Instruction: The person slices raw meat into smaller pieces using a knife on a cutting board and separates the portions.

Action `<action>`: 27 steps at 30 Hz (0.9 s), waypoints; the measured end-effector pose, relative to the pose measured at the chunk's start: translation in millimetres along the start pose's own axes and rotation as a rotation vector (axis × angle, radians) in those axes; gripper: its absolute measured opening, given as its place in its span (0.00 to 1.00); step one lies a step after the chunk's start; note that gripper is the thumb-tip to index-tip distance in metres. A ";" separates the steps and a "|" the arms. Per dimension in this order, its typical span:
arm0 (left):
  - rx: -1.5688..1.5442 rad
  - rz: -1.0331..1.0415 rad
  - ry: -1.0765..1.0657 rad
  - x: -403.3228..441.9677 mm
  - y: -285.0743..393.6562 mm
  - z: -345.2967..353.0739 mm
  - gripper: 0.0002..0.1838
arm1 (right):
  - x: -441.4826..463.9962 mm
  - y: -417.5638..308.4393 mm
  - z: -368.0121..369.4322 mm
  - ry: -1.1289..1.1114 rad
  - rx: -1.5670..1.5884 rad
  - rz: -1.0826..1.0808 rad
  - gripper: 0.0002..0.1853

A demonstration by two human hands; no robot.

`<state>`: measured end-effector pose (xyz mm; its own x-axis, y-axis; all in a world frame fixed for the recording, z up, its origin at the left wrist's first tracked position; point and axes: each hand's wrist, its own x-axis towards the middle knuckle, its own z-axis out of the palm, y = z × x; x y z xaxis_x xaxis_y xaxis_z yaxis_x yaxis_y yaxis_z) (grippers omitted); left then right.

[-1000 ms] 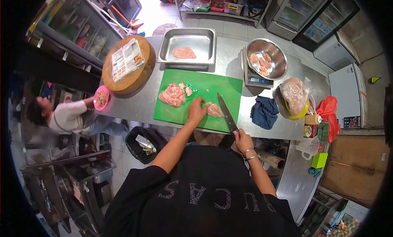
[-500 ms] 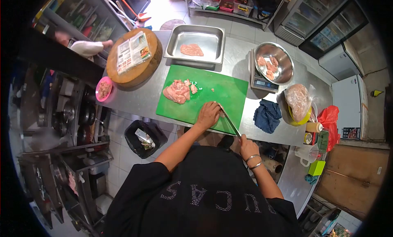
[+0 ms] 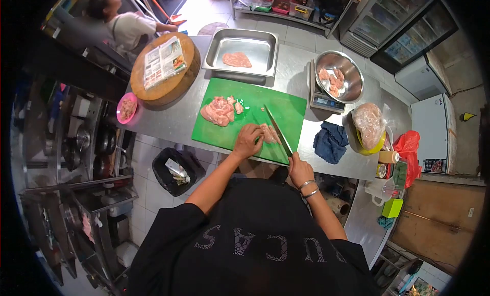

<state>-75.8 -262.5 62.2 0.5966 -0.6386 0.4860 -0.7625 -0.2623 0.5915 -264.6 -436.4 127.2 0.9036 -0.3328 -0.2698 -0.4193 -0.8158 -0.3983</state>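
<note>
My right hand point(image 3: 300, 171) is closed round the handle of a long kitchen knife point(image 3: 278, 129), its blade angled away from me along the right side of a sliced piece of raw chicken point(image 3: 270, 134). With curled fingers, my left hand point(image 3: 248, 141) grips the left edge of that piece. Both work over a green cutting board point(image 3: 214, 137). A larger heap of raw chicken point(image 3: 218, 111) lies on the board's left part, with small scraps beside it. Behind the board, a steel tray point(image 3: 256, 75) holds one flat piece of meat.
On the right, a steel bowl point(image 3: 356, 84) with meat stands on a scale point(image 3: 326, 104), near a dark blue cloth point(image 3: 331, 143) and bagged meat point(image 3: 368, 123). A round wooden block point(image 3: 190, 66) and pink bowl point(image 3: 133, 99) stand left. Below is a bin point(image 3: 163, 179). A person point(image 3: 133, 28) is beyond.
My left hand has drawn back leftwards, exposing the sliced chicken. The knife has moved up and left with my right hand. The person at the far left has come further into view.
</note>
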 end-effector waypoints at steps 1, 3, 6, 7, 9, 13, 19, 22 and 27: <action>0.009 -0.015 -0.012 2.2 -2.1 0.0 0.11 | -1.9 -0.7 -1.2 -0.004 -0.019 -0.012 0.11; 0.019 -0.007 -0.035 6.1 -2.5 2.6 0.12 | -4.9 0.2 4.8 -0.030 -0.027 -0.016 0.11; 0.041 -0.005 -0.070 8.3 -0.5 2.7 0.14 | -10.7 4.2 11.8 -0.087 -0.041 -0.006 0.10; 0.051 -0.007 -0.081 9.3 -0.4 1.9 0.14 | -15.2 6.1 10.2 -0.085 -0.041 -0.020 0.11; 0.076 0.001 -0.090 10.6 -1.3 2.0 0.14 | -20.0 9.0 6.8 -0.088 -0.039 -0.035 0.11; 0.060 -0.007 -0.126 9.0 -5.1 3.2 0.13 | -13.5 6.0 5.1 -0.113 -0.030 -0.048 0.11; 0.073 0.027 -0.111 5.7 -5.9 1.8 0.14 | 40.9 1.8 56.6 -0.049 0.052 -0.080 0.11; -0.021 0.014 -0.008 1.6 -7.3 1.0 0.12 | 31.0 -9.4 35.0 -0.021 0.052 -0.065 0.11; -0.018 -0.094 -0.059 -4.9 -13.8 2.8 0.12 | 0.5 -12.1 4.3 -0.056 -0.003 -0.049 0.10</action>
<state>-68.9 -257.8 49.9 0.6489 -0.6537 0.3894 -0.6990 -0.3102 0.6443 -259.4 -424.7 128.1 0.9166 -0.2656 -0.2990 -0.3746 -0.8319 -0.4094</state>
